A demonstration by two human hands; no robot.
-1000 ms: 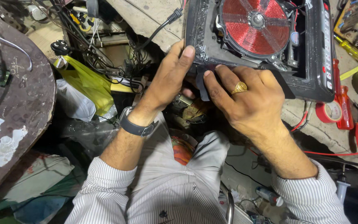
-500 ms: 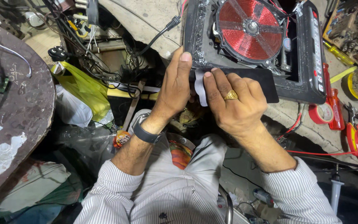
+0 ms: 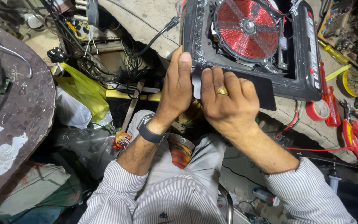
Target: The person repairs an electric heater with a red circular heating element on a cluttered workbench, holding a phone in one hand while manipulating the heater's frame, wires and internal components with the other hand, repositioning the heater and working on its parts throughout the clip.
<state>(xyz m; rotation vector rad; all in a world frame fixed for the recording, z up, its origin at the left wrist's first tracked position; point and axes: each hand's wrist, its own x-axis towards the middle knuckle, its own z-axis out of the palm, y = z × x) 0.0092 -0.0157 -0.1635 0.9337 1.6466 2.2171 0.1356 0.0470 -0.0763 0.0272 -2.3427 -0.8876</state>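
An opened black induction cooker (image 3: 299,79) lies on the work surface, its red coil (image 3: 246,30) bare. My left hand (image 3: 178,85) rests against its near left corner, fingers straight and together. My right hand (image 3: 228,99), with a gold ring, lies flat on a black sheet (image 3: 262,90) at the cooker's near edge. A small pale piece (image 3: 196,85) shows between the two hands. What the fingers grip underneath is hidden.
Red pliers (image 3: 357,137), a red tape roll (image 3: 316,110) and a yellow screwdriver (image 3: 332,52) lie at the right. A yellow bag (image 3: 83,91), tangled cables (image 3: 117,62) and a black plug (image 3: 171,21) are at the left, beside a round brown table (image 3: 17,120).
Both hands have drawn closer together at the cooker's near left corner. The view has shifted so the cooker sits further right and higher.
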